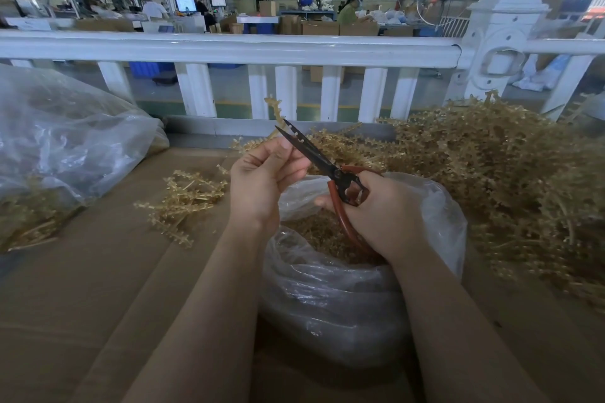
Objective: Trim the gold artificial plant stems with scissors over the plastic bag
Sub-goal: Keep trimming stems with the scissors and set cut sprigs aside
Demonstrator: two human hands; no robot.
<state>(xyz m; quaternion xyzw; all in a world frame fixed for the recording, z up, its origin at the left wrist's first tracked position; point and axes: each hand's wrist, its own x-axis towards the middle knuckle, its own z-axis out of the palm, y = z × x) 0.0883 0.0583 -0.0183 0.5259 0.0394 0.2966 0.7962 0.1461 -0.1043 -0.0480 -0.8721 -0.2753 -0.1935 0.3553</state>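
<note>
My left hand [262,180] pinches a gold artificial plant stem [274,108] that sticks up past my fingers. My right hand [376,209] grips the red handles of black-bladed scissors [314,154]. The blades are parted around the stem just above my left fingertips. Both hands hover over a clear plastic bag [327,291] whose open mouth shows gold trimmings inside.
A big heap of gold stems [497,173] lies to the right on the cardboard-covered table [98,288]. A small pile of stems [183,199] lies left of my hands. Another clear bag [65,147] with stems sits far left. A white railing [229,46] runs behind.
</note>
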